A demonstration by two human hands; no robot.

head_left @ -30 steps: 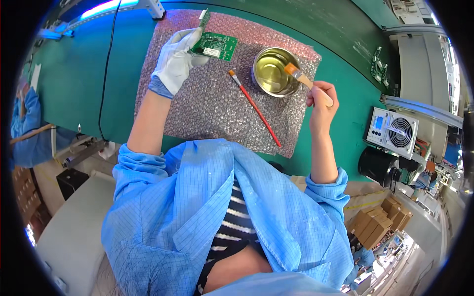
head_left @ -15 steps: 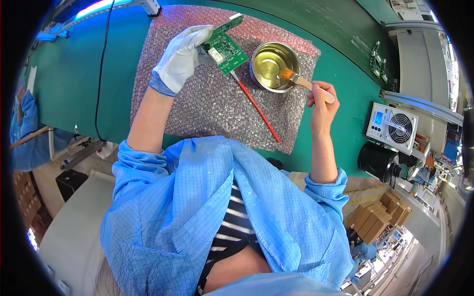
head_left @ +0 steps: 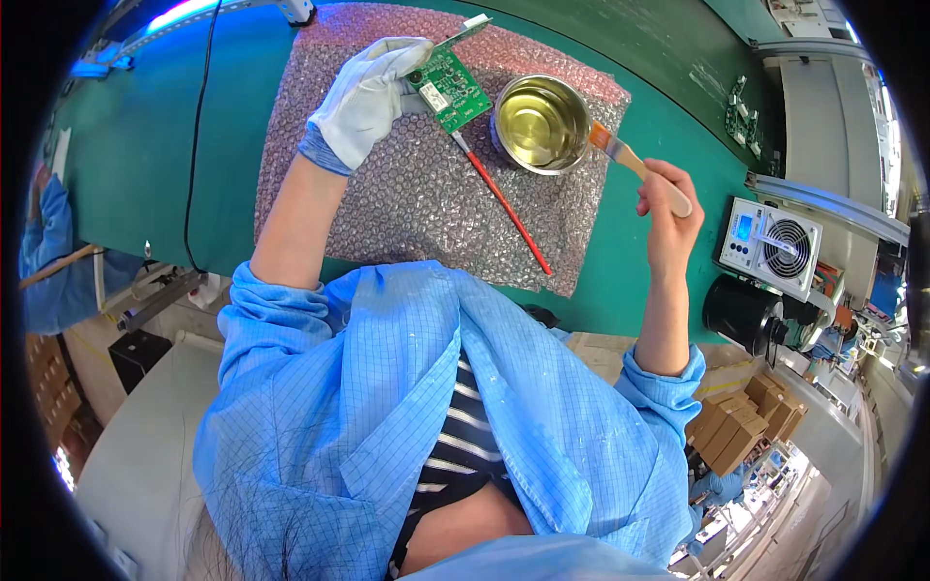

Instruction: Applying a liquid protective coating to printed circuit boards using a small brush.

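My left hand (head_left: 363,102), in a white glove with a blue cuff, is closed on the edge of a green circuit board (head_left: 452,94). A second narrow board stands up along the board's far edge. Between the bare fingers of my right hand (head_left: 670,211) is the wooden handle of a flat brush (head_left: 625,157). Its orange bristles are at the right rim of a round metal bowl (head_left: 570,107) holding a clear yellowish liquid (head_left: 535,128). A thin red-handled brush (head_left: 504,205) lies on the bubble wrap, its upper end beside the board's lower edge.
Bubble wrap (head_left: 387,208) covers part of the green table (head_left: 155,174). A black cable (head_left: 200,126) runs down on the left. To the right stand a white fan unit (head_left: 770,247) and a black cylinder (head_left: 741,318). More circuit boards (head_left: 743,121) sit at the far right.
My right hand has moved right, bringing the flat brush from over the liquid to the bowl's right rim. My left hand and the circuit board have shifted slightly right.
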